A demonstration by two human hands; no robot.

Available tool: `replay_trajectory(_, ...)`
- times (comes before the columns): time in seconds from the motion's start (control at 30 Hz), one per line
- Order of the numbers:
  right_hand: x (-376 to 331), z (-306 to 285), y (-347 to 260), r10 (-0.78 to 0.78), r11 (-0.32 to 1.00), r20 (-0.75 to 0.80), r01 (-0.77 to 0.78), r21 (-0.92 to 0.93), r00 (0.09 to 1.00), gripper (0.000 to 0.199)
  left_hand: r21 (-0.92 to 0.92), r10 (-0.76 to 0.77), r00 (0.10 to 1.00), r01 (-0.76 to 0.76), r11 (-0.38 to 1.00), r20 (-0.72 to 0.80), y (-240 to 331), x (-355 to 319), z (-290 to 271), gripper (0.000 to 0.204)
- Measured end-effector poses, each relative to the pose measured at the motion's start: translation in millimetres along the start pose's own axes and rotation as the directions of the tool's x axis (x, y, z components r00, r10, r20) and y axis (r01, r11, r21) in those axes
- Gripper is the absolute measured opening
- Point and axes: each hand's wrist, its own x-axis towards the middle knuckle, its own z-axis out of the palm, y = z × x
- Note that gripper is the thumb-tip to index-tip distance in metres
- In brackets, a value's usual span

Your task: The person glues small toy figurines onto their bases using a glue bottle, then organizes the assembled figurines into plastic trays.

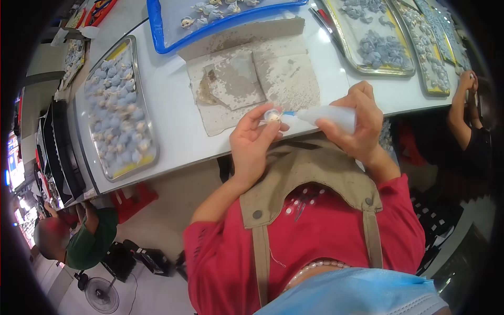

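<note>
Between the thumb and fingers of my left hand (pixel 255 144) is a small figurine head (pixel 272 116), pale-faced with a grey-blue part around it. My right hand (pixel 362 123) is wrapped round a translucent white squeeze bottle (pixel 336 117), tipped sideways. Its thin blue nozzle (pixel 290 113) points left and reaches the figurine head or ends just beside it; I cannot tell which. Both hands are over the table's near edge, in front of a stained piece of cardboard (pixel 291 79) with a smaller worn piece (pixel 233 79) on top.
A metal tray (pixel 152 157) of grey-blue figurine heads lies at left. A blue-rimmed tray (pixel 157 31) with small figurines is at the back. More trays, one holding grey parts (pixel 409 71), stand at right beside red-and-black tools (pixel 329 26). Other people sit at left (pixel 92 239) and right (pixel 459 126).
</note>
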Motion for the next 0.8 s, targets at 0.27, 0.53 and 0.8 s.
replay_trajectory(0.27, 13.5, 36.1, 28.5, 0.241, 0.962, -0.205, -0.206, 0.178, 0.949, 0.025, -0.186, -0.072, 0.997, 0.069, 0.98, -0.009, 3.7, 5.1, -5.8, 0.034)
replay_trajectory(0.53, 34.4, 64.5, 64.8, 0.26, 0.965, -0.056, -0.261, 0.005, 0.964, 0.023, -0.396, 0.03, 0.922, 0.136, 0.908, 0.387, 16.3, 13.5, -18.4, 0.036)
replay_trajectory(0.8, 55.6, -41.7, 127.0, 0.511, 0.537, -0.191, -0.484, -0.691, 0.838, 0.022, -0.272, -0.014, 0.954, 0.1, 0.957, 0.3, 13.7, 19.9, -16.5, 0.035)
